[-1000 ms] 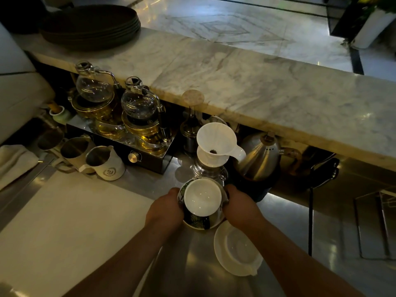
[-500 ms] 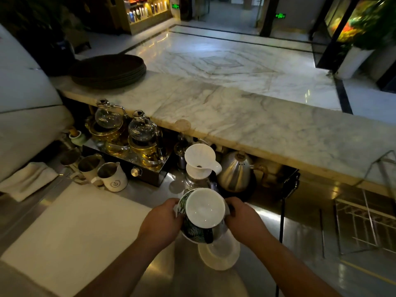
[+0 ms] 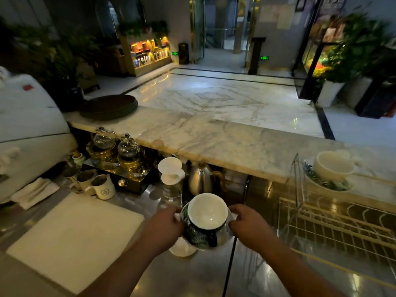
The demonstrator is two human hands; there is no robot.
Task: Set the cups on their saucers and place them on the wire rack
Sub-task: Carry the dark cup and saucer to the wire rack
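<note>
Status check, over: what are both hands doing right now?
Left hand and right hand hold cup on saucer, lifted. Wire rack to the right, one set already there. Path clear.

The cup [image 3: 207, 213] between the hands is white inside; its saucer [image 3: 194, 239] has dark green leaves; the counter [image 3: 214, 138] beyond is grey-veined white marble.

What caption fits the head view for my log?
Both hands, left and right, hold a cup on its saucer above the counter, wire rack to the right.
</note>
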